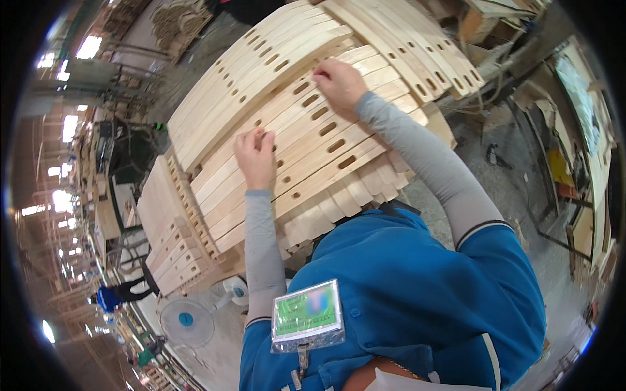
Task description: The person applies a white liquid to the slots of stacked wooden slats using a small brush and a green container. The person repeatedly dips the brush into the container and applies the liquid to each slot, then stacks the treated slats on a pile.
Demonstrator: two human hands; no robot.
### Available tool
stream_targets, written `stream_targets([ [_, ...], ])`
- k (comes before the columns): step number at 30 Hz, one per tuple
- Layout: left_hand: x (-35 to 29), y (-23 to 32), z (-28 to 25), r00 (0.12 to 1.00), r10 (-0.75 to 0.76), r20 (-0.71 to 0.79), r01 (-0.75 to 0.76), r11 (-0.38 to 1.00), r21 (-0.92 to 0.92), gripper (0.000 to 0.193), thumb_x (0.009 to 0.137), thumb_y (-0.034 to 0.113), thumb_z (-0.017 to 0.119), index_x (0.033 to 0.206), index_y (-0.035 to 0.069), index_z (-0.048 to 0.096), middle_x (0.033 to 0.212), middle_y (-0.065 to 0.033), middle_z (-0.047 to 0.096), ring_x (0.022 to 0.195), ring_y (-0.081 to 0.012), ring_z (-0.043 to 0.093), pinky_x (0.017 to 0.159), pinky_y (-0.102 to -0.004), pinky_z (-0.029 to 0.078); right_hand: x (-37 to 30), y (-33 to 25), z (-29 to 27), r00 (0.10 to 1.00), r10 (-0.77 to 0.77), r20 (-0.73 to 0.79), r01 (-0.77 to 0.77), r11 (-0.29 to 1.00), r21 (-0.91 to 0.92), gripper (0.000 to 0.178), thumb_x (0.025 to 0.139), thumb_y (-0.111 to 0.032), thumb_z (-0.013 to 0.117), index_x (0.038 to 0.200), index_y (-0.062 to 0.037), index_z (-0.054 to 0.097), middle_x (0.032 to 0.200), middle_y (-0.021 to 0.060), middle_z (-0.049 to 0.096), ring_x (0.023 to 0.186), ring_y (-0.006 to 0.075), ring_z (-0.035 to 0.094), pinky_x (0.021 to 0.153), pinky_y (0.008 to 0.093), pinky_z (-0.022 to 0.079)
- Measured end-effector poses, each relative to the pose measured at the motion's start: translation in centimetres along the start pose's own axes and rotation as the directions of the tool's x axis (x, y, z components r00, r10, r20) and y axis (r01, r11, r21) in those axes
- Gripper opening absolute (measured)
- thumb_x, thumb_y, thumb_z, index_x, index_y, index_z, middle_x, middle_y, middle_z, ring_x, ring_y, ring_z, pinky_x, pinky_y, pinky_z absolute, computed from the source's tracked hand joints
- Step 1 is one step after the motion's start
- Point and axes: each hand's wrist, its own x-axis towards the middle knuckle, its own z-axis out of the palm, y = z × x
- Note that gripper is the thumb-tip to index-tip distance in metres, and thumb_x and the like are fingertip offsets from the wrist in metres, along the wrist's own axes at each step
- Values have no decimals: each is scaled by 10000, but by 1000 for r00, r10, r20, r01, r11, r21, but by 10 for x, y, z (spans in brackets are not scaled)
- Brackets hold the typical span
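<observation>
Pale wooden slats [306,133] with oval slots lie side by side in a row in front of me. Over their left part is my left hand [255,159], its fingers curled in close to a small slot. My right hand [340,83] is closed above the far right part of the same row, thumb and fingertips together beside a line of longer slots. What either hand pinches, if anything, is hidden or too small to make out. Grey sleeves cover both forearms.
More slotted slats [261,62] are stacked behind and at the far right. A lower stack [171,195] stands at the left. A white fan [187,322] is on the floor at lower left. Metal frames [544,195] stand at right. Another person [112,298] is farther left.
</observation>
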Motion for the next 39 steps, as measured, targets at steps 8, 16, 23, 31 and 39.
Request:
stream_targets([
  [8, -1, -6, 3, 1000, -18, 5, 18, 999, 42, 70, 785, 90, 562, 800, 24, 579, 785, -74, 502, 715, -199, 473, 651, -317, 393, -2, -9, -5, 994, 81, 79, -85, 995, 46, 151, 792, -164, 519, 803, -30, 588, 835, 138, 583, 809, 299, 561, 727, 362, 448],
  [16, -1, -9, 5, 997, 69, 36, -73, 989, 130, 108, 820, 103, 535, 788, 1, 546, 749, -57, 476, 681, -154, 451, 629, -283, 392, -3, -10, -6, 997, 50, 60, -53, 997, 55, 133, 771, -151, 521, 779, -36, 587, 805, 140, 588, 803, 304, 561, 720, 375, 448],
  [23, 0, -5, 5, 997, -9, 74, 3, 996, 85, 82, 797, 86, 533, 771, 8, 528, 737, -70, 477, 684, -191, 463, 630, -319, 393, -2, -8, -6, 996, 52, 71, -55, 998, 39, 121, 769, -147, 522, 779, -42, 583, 801, 129, 589, 805, 296, 562, 716, 372, 447],
  [31, -2, -4, 5, 998, -54, 30, 52, 997, 63, 91, 794, 94, 535, 764, 9, 523, 739, -68, 481, 677, -186, 466, 623, -313, 399, -3, -9, -7, 998, 49, 47, -51, 998, 43, 122, 768, -149, 519, 772, -43, 581, 802, 129, 590, 802, 294, 563, 713, 374, 446],
  [39, -3, -7, 5, 999, 40, 17, -40, 999, 36, 123, 796, 87, 564, 719, -9, 568, 709, -36, 470, 610, -123, 449, 567, -256, 397, -4, -11, -7, 997, 56, 57, -59, 997, 49, 133, 771, -152, 516, 779, -35, 580, 814, 132, 588, 809, 295, 562, 722, 371, 445],
])
